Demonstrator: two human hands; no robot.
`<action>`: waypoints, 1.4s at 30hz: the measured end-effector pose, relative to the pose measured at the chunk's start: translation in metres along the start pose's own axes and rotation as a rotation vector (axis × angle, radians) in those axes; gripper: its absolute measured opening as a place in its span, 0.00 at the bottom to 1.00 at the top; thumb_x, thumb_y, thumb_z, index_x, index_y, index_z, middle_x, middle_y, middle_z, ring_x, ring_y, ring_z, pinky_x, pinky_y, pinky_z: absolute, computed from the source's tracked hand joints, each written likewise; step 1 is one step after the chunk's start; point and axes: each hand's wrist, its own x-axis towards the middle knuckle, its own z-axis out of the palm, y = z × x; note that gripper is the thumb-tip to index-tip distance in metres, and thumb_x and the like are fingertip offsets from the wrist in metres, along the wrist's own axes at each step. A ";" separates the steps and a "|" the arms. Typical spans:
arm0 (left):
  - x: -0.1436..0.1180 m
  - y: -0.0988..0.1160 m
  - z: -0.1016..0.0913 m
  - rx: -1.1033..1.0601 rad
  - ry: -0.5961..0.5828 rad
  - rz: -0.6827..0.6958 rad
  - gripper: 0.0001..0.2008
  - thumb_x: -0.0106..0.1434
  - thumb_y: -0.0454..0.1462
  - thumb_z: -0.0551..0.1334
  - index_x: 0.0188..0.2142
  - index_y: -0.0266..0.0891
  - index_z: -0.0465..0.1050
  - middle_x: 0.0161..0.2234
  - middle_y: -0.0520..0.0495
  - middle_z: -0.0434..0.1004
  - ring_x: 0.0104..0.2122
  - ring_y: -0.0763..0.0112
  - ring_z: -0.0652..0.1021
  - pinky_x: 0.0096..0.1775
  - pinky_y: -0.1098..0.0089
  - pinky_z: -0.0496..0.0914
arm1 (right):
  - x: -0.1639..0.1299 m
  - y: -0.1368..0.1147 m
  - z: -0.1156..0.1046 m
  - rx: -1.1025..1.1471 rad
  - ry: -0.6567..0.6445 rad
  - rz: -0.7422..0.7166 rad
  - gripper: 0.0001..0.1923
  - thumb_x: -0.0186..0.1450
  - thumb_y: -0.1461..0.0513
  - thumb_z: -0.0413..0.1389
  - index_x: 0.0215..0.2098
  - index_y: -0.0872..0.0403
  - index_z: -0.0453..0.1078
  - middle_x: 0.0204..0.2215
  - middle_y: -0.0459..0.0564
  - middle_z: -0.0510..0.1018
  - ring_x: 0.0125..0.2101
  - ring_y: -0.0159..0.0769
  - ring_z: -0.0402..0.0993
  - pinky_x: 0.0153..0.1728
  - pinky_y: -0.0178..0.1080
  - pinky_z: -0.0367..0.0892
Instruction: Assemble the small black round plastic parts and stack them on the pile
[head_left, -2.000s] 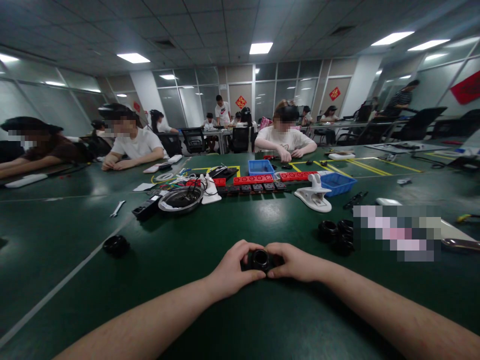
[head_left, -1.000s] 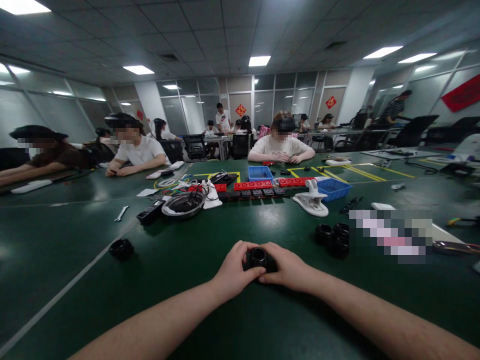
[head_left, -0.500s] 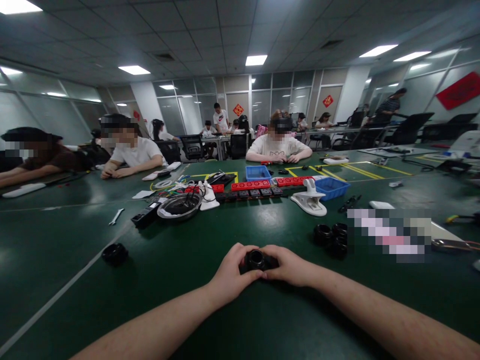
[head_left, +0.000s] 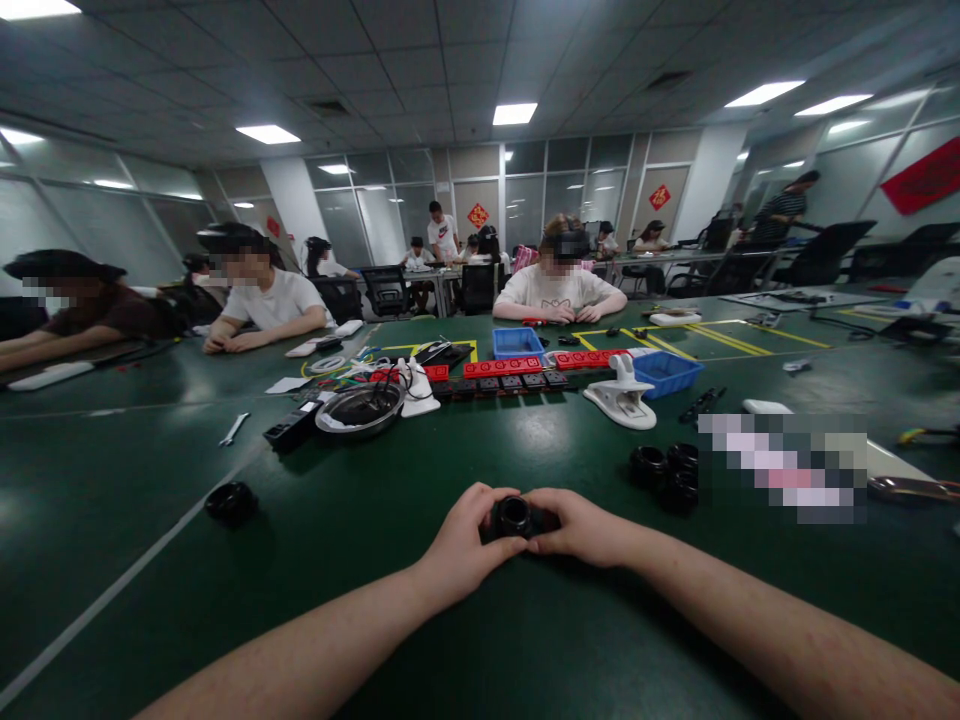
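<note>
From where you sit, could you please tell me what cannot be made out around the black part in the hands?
Head view:
- Black round part: sides hidden by left hand and right hand.
- Cluster of black rings: right side lost behind a pixelated patch.
- Metal bowl: contents too small to tell.

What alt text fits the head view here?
Both hands, left hand and right hand, grip a small black ring-shaped part over a green table. More black rings lie to the right; other people sit across.
</note>
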 end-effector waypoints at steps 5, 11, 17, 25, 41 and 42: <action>0.001 -0.001 0.000 0.009 -0.006 -0.023 0.21 0.49 0.37 0.62 0.45 0.43 0.63 0.31 0.51 0.61 0.30 0.72 0.66 0.32 0.71 0.62 | 0.000 -0.002 0.000 0.002 0.005 0.006 0.15 0.51 0.64 0.55 0.38 0.57 0.65 0.31 0.45 0.70 0.28 0.31 0.64 0.28 0.32 0.59; 0.001 0.000 0.001 0.018 0.030 -0.032 0.20 0.47 0.37 0.63 0.42 0.41 0.64 0.31 0.51 0.62 0.28 0.72 0.65 0.31 0.71 0.62 | 0.000 -0.001 0.001 0.024 0.012 0.031 0.15 0.51 0.63 0.56 0.37 0.57 0.65 0.30 0.45 0.70 0.28 0.31 0.64 0.28 0.32 0.59; 0.001 0.002 0.001 0.011 0.021 -0.049 0.19 0.47 0.36 0.63 0.41 0.42 0.65 0.30 0.52 0.62 0.28 0.73 0.65 0.30 0.72 0.62 | 0.000 -0.001 0.001 0.024 0.011 0.029 0.15 0.51 0.63 0.56 0.38 0.57 0.65 0.30 0.45 0.70 0.28 0.31 0.64 0.27 0.32 0.59; 0.000 0.003 0.002 -0.005 0.035 -0.050 0.18 0.47 0.37 0.63 0.39 0.40 0.65 0.31 0.51 0.62 0.27 0.73 0.65 0.29 0.73 0.61 | 0.001 -0.001 0.001 -0.020 0.044 0.086 0.14 0.48 0.62 0.58 0.33 0.57 0.64 0.25 0.42 0.66 0.25 0.28 0.61 0.23 0.29 0.55; -0.003 0.001 0.003 -0.027 0.030 -0.047 0.18 0.46 0.35 0.63 0.39 0.40 0.65 0.30 0.52 0.61 0.27 0.73 0.64 0.29 0.73 0.60 | -0.004 -0.018 0.016 -0.338 0.188 0.106 0.25 0.45 0.55 0.59 0.39 0.54 0.61 0.34 0.48 0.68 0.32 0.36 0.65 0.29 0.34 0.58; -0.002 0.001 0.001 -0.034 -0.002 -0.033 0.19 0.46 0.36 0.63 0.40 0.41 0.65 0.30 0.53 0.60 0.27 0.73 0.64 0.29 0.73 0.60 | -0.005 -0.017 0.012 -0.293 0.135 0.079 0.23 0.46 0.56 0.59 0.39 0.54 0.63 0.33 0.47 0.68 0.32 0.35 0.65 0.29 0.33 0.59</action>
